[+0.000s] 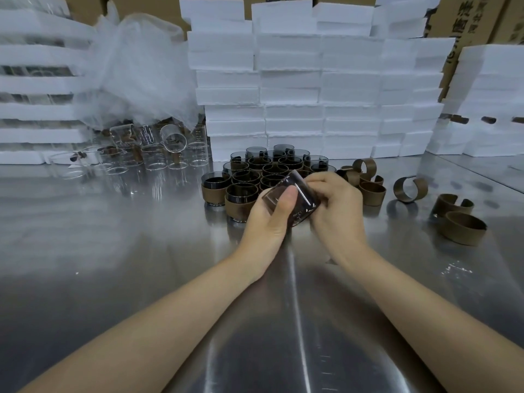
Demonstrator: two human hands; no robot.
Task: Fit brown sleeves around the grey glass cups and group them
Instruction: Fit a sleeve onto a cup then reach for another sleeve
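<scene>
Cup [293, 195], grey glass: left hand [266, 222] and right hand [338, 211] are gripping it, tilted between them. Advised: left steadying, right easing on squarely one of the sleeves [460, 228] lying right of them.

In my L hand [269, 219] & R hand [337, 208], the grey glass cup [292, 199]: smoky see-through glass, smooth & glossy, w/ bright highlights on its wall. The grouped cups [246, 191] behind it: same dark glossy glass, each wrapped in a matt brown band. The loose brown sleeves [459, 228] at right: same flat matt brown, maybe card or paper; can't tell exactly. The table [141, 251]: bare brushed metal, shiny, w/ blurry reflections. The clear cups [153, 157] far left: colourless glossy glass. The bags [136, 66] above them: thin, crinkled, translucent plastic. The white blocks [292, 80]: matt foam w/ rough, grainy edges. The boxes [467, 18] at back: matt brown cardboard w/ black print.
</scene>
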